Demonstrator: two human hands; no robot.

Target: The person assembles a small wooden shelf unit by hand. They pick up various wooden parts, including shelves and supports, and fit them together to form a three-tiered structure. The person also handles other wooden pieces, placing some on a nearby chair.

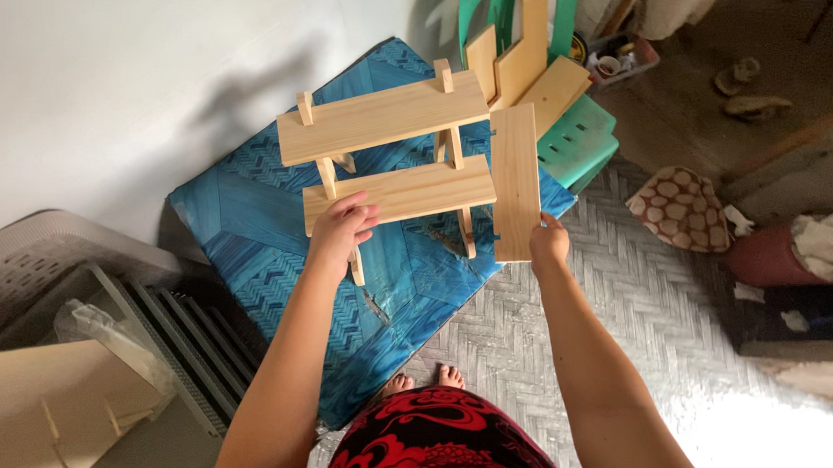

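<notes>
Pine rack (385,160) steadied by left hand (340,230), fingers closed on lower shelf; right hand (549,244) pinches loose plank (515,178) upright by its bottom end, alongside rack.

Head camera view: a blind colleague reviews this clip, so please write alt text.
A person's left hand grips a small two-shelf wooden rack while the right hand holds a loose plank upright beside it, above a blue patterned mat.

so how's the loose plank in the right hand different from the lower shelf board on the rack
The loose plank stands on end, free of the frame, held at its bottom end by the right hand. The lower shelf board lies crosswise, fitted on the wooden rack, with the left hand on it. Both are pale bare wood.
</notes>
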